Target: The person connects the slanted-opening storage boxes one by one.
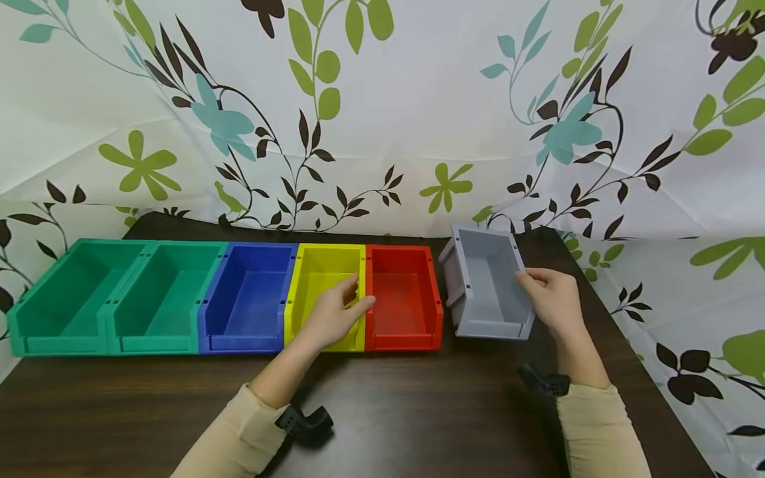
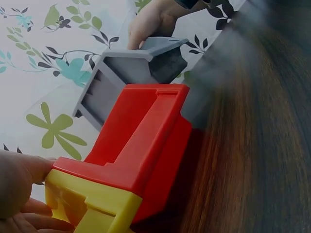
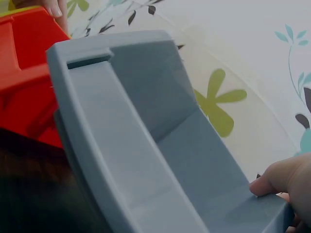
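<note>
My right hand (image 1: 552, 299) grips the right side wall of a grey plastic bin (image 1: 493, 328), thumb over its rim. The bin is tilted and stands apart from the red bin (image 1: 403, 342) on its left. My left hand (image 1: 335, 315) straddles the adjoining side walls of the yellow bin (image 1: 301, 312) and the red bin, thumb on the red side and fingers inside the yellow one. In the left wrist view that thumb touches the shared rim; the fingertips are partly hidden. In the right wrist view the grey bin (image 3: 146, 160) fills the middle.
Left of the yellow bin, a blue bin (image 1: 248, 342) and two green bins (image 1: 158, 343) (image 1: 60, 345) continue the side-by-side row. All stand on a dark wood table (image 1: 418, 411). Behind hangs a white cloth (image 1: 406, 99) printed with leaves.
</note>
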A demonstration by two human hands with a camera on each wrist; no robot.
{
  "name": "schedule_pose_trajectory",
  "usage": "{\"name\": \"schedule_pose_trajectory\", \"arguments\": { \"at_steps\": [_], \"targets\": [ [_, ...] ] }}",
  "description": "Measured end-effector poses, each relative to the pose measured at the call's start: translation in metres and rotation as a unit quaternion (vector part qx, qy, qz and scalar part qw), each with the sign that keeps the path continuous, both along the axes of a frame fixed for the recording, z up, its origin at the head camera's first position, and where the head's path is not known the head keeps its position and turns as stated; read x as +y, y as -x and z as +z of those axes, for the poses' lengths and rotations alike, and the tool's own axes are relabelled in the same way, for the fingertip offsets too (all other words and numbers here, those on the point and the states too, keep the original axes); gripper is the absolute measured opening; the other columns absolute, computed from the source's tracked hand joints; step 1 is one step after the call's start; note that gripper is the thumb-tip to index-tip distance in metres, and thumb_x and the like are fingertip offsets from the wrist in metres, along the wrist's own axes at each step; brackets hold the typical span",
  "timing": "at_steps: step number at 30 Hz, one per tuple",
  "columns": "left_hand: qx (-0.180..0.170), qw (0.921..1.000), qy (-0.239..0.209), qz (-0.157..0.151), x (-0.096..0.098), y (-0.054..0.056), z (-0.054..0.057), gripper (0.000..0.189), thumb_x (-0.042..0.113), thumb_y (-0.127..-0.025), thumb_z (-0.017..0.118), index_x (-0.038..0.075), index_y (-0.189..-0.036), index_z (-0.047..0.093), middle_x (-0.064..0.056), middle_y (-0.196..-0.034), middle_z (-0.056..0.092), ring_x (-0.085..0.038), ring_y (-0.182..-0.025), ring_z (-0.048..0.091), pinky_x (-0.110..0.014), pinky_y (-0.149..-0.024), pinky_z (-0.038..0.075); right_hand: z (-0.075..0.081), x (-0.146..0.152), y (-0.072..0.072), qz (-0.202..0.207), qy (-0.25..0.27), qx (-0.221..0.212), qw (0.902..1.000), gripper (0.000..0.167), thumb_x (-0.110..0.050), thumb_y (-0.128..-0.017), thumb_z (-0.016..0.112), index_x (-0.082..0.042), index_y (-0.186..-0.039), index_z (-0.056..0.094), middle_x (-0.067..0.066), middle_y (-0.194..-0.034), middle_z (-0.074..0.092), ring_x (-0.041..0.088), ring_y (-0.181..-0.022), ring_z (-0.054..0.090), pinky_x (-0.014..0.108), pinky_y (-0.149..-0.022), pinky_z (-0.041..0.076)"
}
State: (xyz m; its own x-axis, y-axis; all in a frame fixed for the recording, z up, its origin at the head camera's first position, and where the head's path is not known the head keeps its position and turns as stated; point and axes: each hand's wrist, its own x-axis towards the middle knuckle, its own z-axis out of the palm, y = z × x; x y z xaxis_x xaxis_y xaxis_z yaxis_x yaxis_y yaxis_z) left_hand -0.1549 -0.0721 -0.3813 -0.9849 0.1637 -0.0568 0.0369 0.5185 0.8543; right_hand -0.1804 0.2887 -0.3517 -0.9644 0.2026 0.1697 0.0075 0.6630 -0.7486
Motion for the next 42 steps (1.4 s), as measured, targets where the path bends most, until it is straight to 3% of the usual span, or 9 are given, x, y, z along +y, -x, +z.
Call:
{"name": "schedule_pose_trajectory", "arguments": {
  "at_steps": [6,26,29,36,42],
  "targets": [
    [-0.007,0.9999,-0.014,-0.002,0.000,0.000,0.000,0.067,0.034,-0.092,0.059,0.003,-0.146,0.034,-0.016,-0.145,0.044,-0.032,-0.128,0.049,-0.045,-0.101,0.043,0.005,-0.009,-0.001,0.002,0.019,0.010,0.9998,0.040,-0.023,-0.092,0.060,0.012,-0.110,0.065,0.031,-0.098,0.067,-0.011,-0.058,0.056,0.015,-0.051,0.049],
    [0.004,0.9996,-0.028,-0.004,-0.003,-0.001,-0.001,0.066,0.032,-0.092,0.060,0.001,-0.145,0.034,-0.017,-0.145,0.043,-0.032,-0.128,0.049,-0.043,-0.101,0.043,0.003,-0.019,0.001,0.016,0.005,0.025,0.9995,0.038,-0.021,-0.092,0.060,0.011,-0.110,0.065,0.029,-0.096,0.068,-0.012,-0.061,0.056,0.010,-0.052,0.048],
    [0.005,0.9995,-0.030,-0.002,-0.004,-0.001,-0.001,0.066,0.032,-0.092,0.060,0.002,-0.145,0.035,-0.017,-0.145,0.043,-0.032,-0.128,0.049,-0.043,-0.101,0.043,0.005,-0.021,0.002,0.009,0.005,0.022,0.9997,0.038,-0.022,-0.092,0.060,0.010,-0.113,0.065,0.028,-0.098,0.068,-0.007,-0.066,0.059,0.010,-0.053,0.048],
    [0.003,0.9993,-0.037,-0.002,-0.002,-0.002,-0.005,0.066,0.031,-0.092,0.061,0.002,-0.145,0.035,-0.017,-0.145,0.043,-0.031,-0.128,0.049,-0.043,-0.100,0.044,0.013,-0.023,0.001,-0.005,-0.029,0.010,0.9995,0.039,-0.025,-0.092,0.059,0.007,-0.114,0.066,0.025,-0.102,0.069,0.022,-0.082,0.068,0.013,-0.056,0.050],
    [0.001,0.9992,-0.040,0.000,0.001,-0.002,-0.003,0.067,0.033,-0.092,0.060,0.003,-0.145,0.035,-0.015,-0.146,0.042,-0.031,-0.129,0.049,-0.042,-0.100,0.044,0.025,-0.023,0.003,0.017,-0.062,0.013,0.9978,0.038,-0.024,-0.093,0.058,0.008,-0.112,0.066,0.027,-0.100,0.069,0.028,-0.081,0.068,0.023,-0.056,0.055]
  ]
}}
